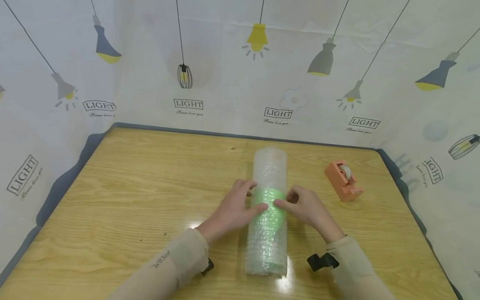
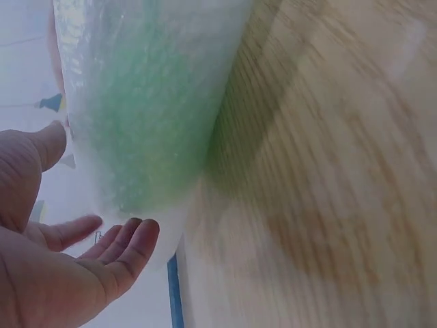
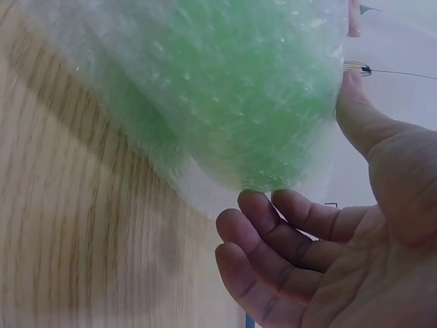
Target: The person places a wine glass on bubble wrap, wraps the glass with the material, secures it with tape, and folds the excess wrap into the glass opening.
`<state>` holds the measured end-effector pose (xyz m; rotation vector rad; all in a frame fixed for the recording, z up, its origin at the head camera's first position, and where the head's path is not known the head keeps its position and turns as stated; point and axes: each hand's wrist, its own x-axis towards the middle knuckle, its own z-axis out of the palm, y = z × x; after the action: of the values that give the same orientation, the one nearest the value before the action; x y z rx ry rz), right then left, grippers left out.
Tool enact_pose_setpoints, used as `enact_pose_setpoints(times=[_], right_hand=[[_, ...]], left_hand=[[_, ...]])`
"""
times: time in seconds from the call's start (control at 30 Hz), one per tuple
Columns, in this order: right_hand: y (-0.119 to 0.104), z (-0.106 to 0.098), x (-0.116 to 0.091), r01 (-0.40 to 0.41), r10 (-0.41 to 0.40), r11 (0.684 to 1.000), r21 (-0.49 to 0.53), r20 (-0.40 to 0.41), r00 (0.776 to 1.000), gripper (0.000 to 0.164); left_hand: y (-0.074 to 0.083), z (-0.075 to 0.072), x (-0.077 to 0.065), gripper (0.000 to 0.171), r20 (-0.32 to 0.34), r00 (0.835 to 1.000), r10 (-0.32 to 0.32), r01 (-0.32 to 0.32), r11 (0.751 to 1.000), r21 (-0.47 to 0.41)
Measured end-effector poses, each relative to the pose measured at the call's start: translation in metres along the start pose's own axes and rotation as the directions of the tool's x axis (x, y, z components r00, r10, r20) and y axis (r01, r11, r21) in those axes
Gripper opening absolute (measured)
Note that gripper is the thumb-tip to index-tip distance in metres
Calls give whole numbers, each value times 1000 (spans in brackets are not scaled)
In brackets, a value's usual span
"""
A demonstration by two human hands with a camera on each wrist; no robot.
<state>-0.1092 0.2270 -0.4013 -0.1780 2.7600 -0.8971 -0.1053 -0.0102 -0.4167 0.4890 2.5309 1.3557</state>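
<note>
A roll of clear bubble wrap (image 1: 270, 171) lies lengthwise on the table, with something green (image 1: 273, 218) showing through its layers; the wrap hides what this is. My left hand (image 1: 235, 206) is at the roll's left side, thumb on top and fingers loosely bent near the surface. On the opposite side, my right hand (image 1: 305, 204) rests its thumb on top, close to the left thumb. The right wrist view shows its bent fingers (image 3: 235, 225) beside the wrap, the tips at or very near it. Neither hand's fingers wrap round the roll.
An orange tape dispenser (image 1: 337, 181) with a roll of tape stands to the right of the bubble wrap. The wooden table (image 1: 150, 166) is bordered by white sheeting (image 1: 225, 54) printed with lamps. A black wrist strap (image 1: 322, 261) shows at the right sleeve.
</note>
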Motion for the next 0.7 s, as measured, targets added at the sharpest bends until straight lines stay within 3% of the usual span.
enact_pose_setpoints(times=[0.37,0.7], right_hand=[[4,-3,-3,6,-6,1000,11,17,1000,46],[5,0,1,38,-39,998,48,12,999,43]], left_hand=[[-16,-2,6,76,127,990,-69,82,991,-103],[-12,-4,4,67,121,991,-64,76,993,-95]])
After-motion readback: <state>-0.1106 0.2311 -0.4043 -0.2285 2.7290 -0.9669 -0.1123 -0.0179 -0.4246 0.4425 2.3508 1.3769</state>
